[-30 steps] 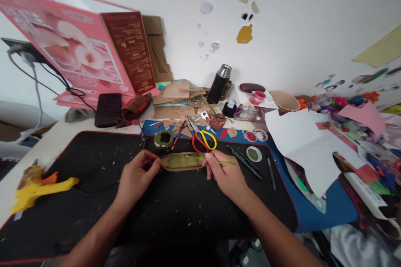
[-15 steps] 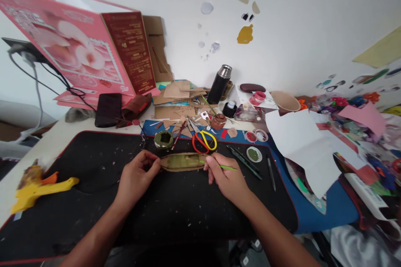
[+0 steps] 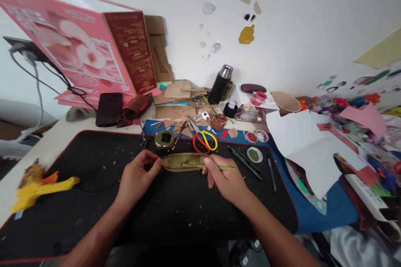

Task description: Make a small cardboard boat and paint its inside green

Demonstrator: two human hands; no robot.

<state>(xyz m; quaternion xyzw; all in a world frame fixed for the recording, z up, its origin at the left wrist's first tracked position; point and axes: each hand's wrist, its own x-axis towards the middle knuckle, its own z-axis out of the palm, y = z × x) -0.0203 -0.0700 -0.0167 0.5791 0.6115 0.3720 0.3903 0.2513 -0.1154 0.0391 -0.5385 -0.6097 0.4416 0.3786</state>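
A long boat-shaped cardboard piece, smeared green inside, lies on the black mat. My left hand pinches its left tip, fingers closed on it. My right hand grips a thin green-handled paintbrush like a pen; the brush end reaches over the right part of the cardboard piece. A small round pot of green paint stands just behind the piece. A white dish of green paint sits to the right.
Red and yellow scissors, dark pens, cardboard scraps, a black flask and small paint pots crowd the back. A yellow glue gun lies at the left. A pink box, a phone and white paper are around.
My right hand with the brush has slid a little toward me and to the left along the piece. The left hand has kept its grip.
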